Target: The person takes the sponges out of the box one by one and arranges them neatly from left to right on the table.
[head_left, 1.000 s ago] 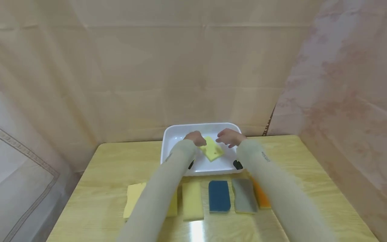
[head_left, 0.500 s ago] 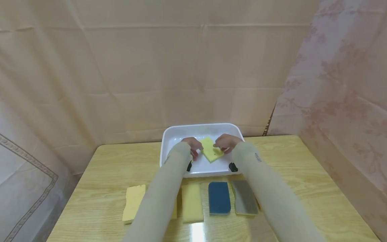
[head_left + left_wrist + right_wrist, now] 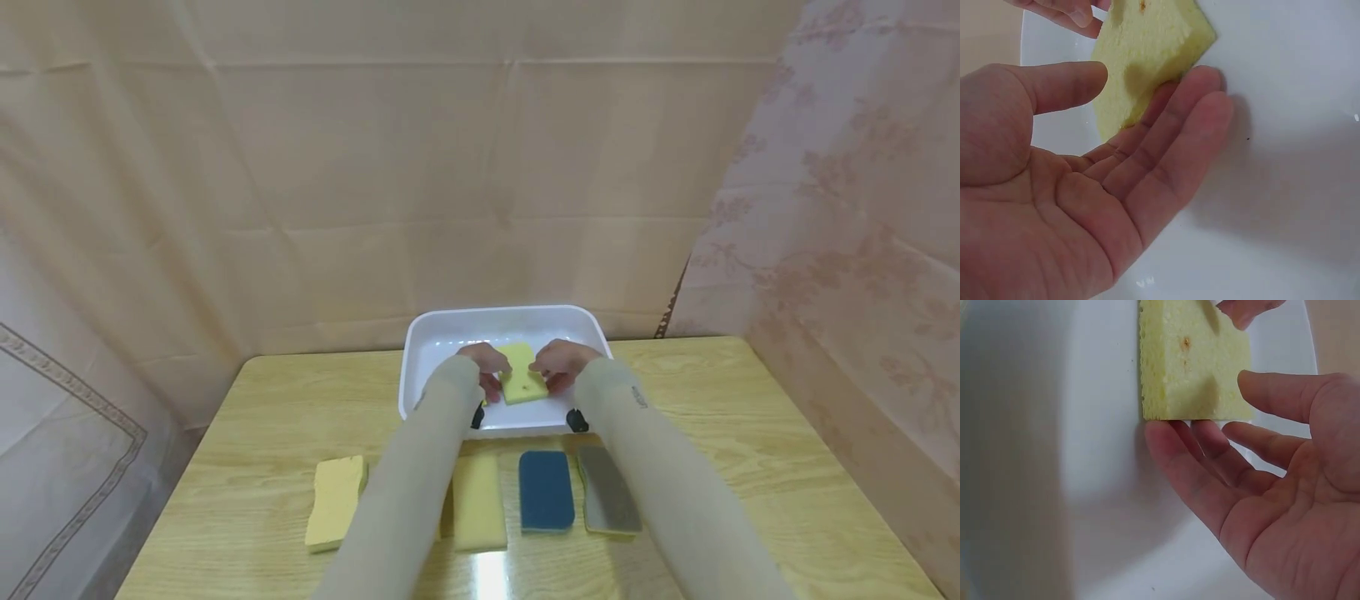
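A pale yellow sponge (image 3: 525,375) with a small brown spot lies flat in a white tray (image 3: 438,333), between both hands. My left hand (image 3: 487,365) is at its left side. In the left wrist view, the fingers (image 3: 1175,150) extend along the edge of the sponge (image 3: 1154,56), with the thumb apart above it. On the opposite side is my right hand (image 3: 564,362). In the right wrist view, its fingertips (image 3: 1163,434) touch the sponge's side (image 3: 1210,369) and the thumb stays off the top. Neither hand grips it.
In front of the tray lie a yellow wavy sponge (image 3: 336,504), a pale yellow sponge (image 3: 480,504), a blue sponge (image 3: 546,492) and a grey sponge (image 3: 609,492) on the wooden table (image 3: 240,467). The sleeves cover part of this row. A beige curtain (image 3: 480,167) hangs behind.
Both hands have lowered and closed in on the sponge in the tray. The sponge has turned from a diamond-like slant to lie nearly straight.
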Motion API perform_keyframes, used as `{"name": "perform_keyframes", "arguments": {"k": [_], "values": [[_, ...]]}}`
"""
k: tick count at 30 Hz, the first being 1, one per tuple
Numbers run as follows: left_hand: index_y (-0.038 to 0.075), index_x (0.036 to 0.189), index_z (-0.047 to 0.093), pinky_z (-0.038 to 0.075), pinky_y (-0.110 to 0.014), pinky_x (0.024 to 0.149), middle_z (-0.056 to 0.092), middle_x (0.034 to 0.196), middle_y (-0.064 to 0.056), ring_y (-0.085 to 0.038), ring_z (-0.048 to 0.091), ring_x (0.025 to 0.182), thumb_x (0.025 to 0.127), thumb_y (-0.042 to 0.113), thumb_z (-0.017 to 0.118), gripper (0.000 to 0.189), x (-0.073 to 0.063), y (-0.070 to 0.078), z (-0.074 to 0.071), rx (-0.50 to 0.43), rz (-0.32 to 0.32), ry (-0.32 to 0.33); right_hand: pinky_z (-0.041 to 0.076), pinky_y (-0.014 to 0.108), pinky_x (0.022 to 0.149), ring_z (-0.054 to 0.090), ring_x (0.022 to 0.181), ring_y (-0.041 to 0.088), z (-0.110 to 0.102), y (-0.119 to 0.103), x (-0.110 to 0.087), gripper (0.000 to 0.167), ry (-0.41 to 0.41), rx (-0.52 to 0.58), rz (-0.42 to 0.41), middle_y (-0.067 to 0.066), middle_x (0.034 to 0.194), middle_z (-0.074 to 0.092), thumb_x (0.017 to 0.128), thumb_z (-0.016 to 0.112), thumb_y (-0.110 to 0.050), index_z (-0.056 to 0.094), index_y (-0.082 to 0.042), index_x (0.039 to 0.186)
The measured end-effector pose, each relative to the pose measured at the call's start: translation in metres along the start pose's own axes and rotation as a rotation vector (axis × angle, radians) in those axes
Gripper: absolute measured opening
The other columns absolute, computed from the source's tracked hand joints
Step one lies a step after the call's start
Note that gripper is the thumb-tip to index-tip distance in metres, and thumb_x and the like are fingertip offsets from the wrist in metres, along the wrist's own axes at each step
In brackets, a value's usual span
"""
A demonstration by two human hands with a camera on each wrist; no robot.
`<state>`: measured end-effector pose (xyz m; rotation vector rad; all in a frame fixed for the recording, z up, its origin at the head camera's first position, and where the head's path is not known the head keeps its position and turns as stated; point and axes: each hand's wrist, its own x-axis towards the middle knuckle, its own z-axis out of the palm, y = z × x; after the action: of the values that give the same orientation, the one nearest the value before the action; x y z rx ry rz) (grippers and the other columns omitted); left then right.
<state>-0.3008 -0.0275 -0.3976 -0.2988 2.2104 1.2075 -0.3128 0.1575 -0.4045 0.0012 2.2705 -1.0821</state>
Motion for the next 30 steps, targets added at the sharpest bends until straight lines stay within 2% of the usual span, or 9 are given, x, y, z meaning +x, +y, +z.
{"name": "perform_keyframes", "arguments": {"k": [3, 6, 11, 14, 19, 25, 27, 30], "values": [[0.0, 0.129, 0.057, 0.06, -0.035, 0.075, 0.073, 0.096, -0.023, -0.025, 0.068, 0.068, 0.095, 0.016, 0.065, 0.039, 0.005, -0.001, 0.002, -0.023, -0.017, 0.001, 0.058, 0.036, 0.086, 0.068, 0.099, 0.03, 0.002, 0.002, 0.001, 0.055, 0.0, 0.056, 0.019, 0.026, 0.134, 0.054, 0.101, 0.059, -0.014, 0.041, 0.008, 0.148], [0.0, 0.126, 0.058, 0.06, -0.034, 0.069, 0.072, 0.094, -0.024, -0.025, 0.066, 0.063, 0.094, 0.014, 0.065, 0.036, 0.008, -0.003, 0.002, -0.039, -0.025, -0.004, 0.058, 0.036, 0.085, 0.068, 0.098, 0.028, 0.003, 0.003, 0.002, 0.056, 0.005, 0.096, 0.037, 0.026, 0.135, 0.054, 0.101, 0.059, -0.013, 0.039, 0.007, 0.149], [-0.001, 0.12, 0.061, 0.054, -0.029, 0.052, 0.073, 0.095, -0.025, -0.023, 0.064, 0.059, 0.093, 0.013, 0.065, 0.03, 0.003, -0.004, 0.003, -0.024, -0.008, 0.01, 0.058, 0.037, 0.086, 0.068, 0.095, 0.027, 0.006, 0.004, 0.002, 0.054, 0.012, 0.112, 0.054, 0.024, 0.132, 0.055, 0.101, 0.059, -0.013, 0.041, 0.006, 0.148], [-0.002, 0.118, 0.061, 0.049, -0.026, 0.045, 0.073, 0.098, -0.025, -0.022, 0.062, 0.057, 0.095, 0.013, 0.064, 0.028, -0.002, -0.003, 0.002, 0.003, 0.002, 0.017, 0.058, 0.037, 0.086, 0.069, 0.094, 0.027, 0.006, 0.005, 0.003, 0.054, 0.011, 0.134, 0.059, 0.023, 0.128, 0.057, 0.1, 0.061, -0.013, 0.042, 0.005, 0.148], [-0.004, 0.122, 0.061, 0.047, -0.023, 0.046, 0.073, 0.104, -0.024, -0.02, 0.064, 0.062, 0.096, 0.015, 0.064, 0.031, -0.013, -0.001, 0.001, 0.092, 0.031, 0.016, 0.059, 0.037, 0.085, 0.068, 0.088, 0.024, 0.004, 0.007, 0.002, 0.052, 0.005, 0.17, 0.055, 0.019, 0.12, 0.057, 0.1, 0.06, -0.014, 0.044, 0.004, 0.147], [-0.001, 0.116, 0.06, 0.052, -0.025, 0.055, 0.069, 0.102, -0.015, -0.027, 0.07, 0.086, 0.093, 0.016, 0.065, 0.029, -0.018, 0.004, -0.002, 0.224, 0.114, 0.03, 0.06, 0.036, 0.081, 0.066, 0.081, 0.021, -0.007, 0.013, 0.001, 0.055, -0.048, 0.271, -0.005, 0.022, 0.126, 0.05, 0.102, 0.056, -0.011, 0.036, 0.009, 0.149], [0.001, 0.111, 0.059, 0.053, -0.027, 0.057, 0.066, 0.096, -0.012, -0.025, 0.068, 0.081, 0.091, 0.015, 0.064, 0.025, -0.017, 0.007, -0.002, 0.249, 0.15, 0.036, 0.06, 0.035, 0.08, 0.065, 0.082, 0.021, -0.012, 0.017, -0.002, 0.056, -0.046, 0.32, -0.036, 0.023, 0.129, 0.05, 0.103, 0.056, -0.011, 0.033, 0.01, 0.15], [0.004, 0.094, 0.056, 0.055, -0.031, 0.061, 0.06, 0.085, -0.008, -0.022, 0.062, 0.069, 0.088, 0.012, 0.063, 0.012, -0.016, 0.01, 0.0, 0.283, 0.22, 0.045, 0.061, 0.036, 0.079, 0.066, 0.083, 0.02, -0.016, 0.025, -0.009, 0.055, -0.018, 0.393, -0.089, 0.021, 0.126, 0.053, 0.103, 0.056, -0.009, 0.033, 0.009, 0.15]]}}
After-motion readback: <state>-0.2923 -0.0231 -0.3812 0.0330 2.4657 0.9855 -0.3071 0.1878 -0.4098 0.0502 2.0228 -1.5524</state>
